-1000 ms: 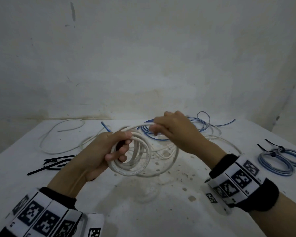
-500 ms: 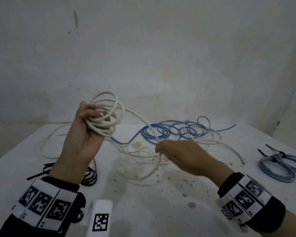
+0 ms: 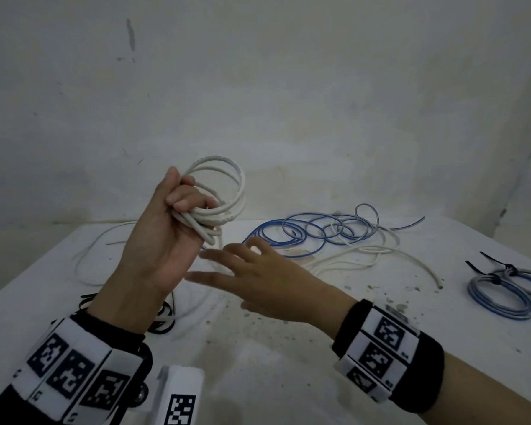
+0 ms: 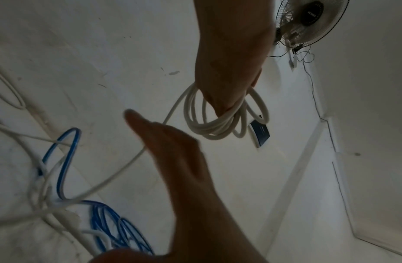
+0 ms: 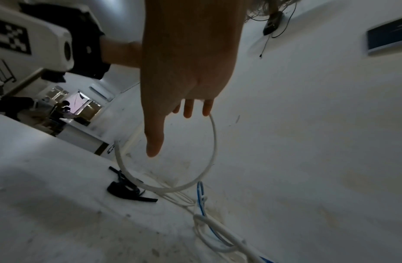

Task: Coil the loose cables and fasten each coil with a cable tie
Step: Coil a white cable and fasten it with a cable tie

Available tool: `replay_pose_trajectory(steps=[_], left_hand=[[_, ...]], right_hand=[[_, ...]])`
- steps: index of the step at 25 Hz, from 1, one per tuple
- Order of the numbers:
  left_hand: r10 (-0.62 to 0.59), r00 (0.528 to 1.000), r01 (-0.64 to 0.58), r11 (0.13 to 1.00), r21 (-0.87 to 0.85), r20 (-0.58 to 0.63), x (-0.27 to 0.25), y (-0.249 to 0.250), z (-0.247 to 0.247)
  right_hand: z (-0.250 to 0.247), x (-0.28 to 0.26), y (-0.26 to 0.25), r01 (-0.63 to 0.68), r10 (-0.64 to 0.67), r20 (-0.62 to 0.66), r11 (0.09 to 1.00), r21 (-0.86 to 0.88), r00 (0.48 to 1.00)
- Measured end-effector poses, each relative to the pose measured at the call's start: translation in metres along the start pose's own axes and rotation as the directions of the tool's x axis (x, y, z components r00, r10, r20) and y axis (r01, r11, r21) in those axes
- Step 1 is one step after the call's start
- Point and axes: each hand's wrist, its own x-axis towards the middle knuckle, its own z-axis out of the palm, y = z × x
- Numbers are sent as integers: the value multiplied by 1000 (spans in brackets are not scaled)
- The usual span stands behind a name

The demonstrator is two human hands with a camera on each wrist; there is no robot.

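White cable coil (image 3: 218, 197) is raised above the table (image 3: 288, 363), clenched in my left grip (image 3: 163, 237). My right grip (image 3: 258, 274) hangs below it, fingers spread wide, holding nothing. Blue cable (image 3: 313, 234) lies loose behind.

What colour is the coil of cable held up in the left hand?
White; the round plastic cable coil gripped by the left hand shows best in the head view.
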Motion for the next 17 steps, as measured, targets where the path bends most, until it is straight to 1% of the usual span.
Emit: replay_pose_trajectory(steps=[2,4,5,7,8,9,10,11,12,13,14,15,16,17], left_hand=[[-30,999,31,999,-19,43,-2,2,7],[-61,994,64,997,-41,88,-1,4,11],[-78,991,84,995,-52,111,0,6,13],[-103,983,113,992,-60,152,2,8,16],[-105,981,114,992,-46,165,4,11,17],[-95,982,99,995,-15,165,5,13,17],[-71,987,64,997,53,146,8,15,17],[-41,993,23,988,151,114,12,17,13],[-9,997,-13,966,259,83,15,17,8],[23,998,-41,935,351,56,19,14,2],[38,999,-47,909,415,29,22,9,-6],[32,999,-36,889,457,17,23,2,-12],[10,1000,-18,864,504,19,21,-8,-18],[-30,999,0,831,556,45,17,-18,-21]], right_hand=[[11,5,-6,59,-48,140,996,-72,989],[25,5,-8,88,-53,220,985,-151,974],[30,5,-6,77,-35,238,983,-167,971],[29,5,0,43,4,326,990,-136,945],[25,6,3,58,-7,415,992,-111,910],[19,6,2,69,-32,457,996,-63,889],[12,2,-1,30,-49,420,998,52,906],[2,-3,-5,-47,-63,405,966,255,912],[-14,-6,-14,-138,-62,377,866,480,924],[-36,-8,-22,-175,-69,312,706,686,948],[-59,-10,-31,-132,-83,209,538,833,974],[-81,-10,-34,-57,-65,90,397,916,994],[-98,-8,-35,28,-6,-28,292,956,1000],[-113,-2,-32,102,84,-126,242,965,988]])
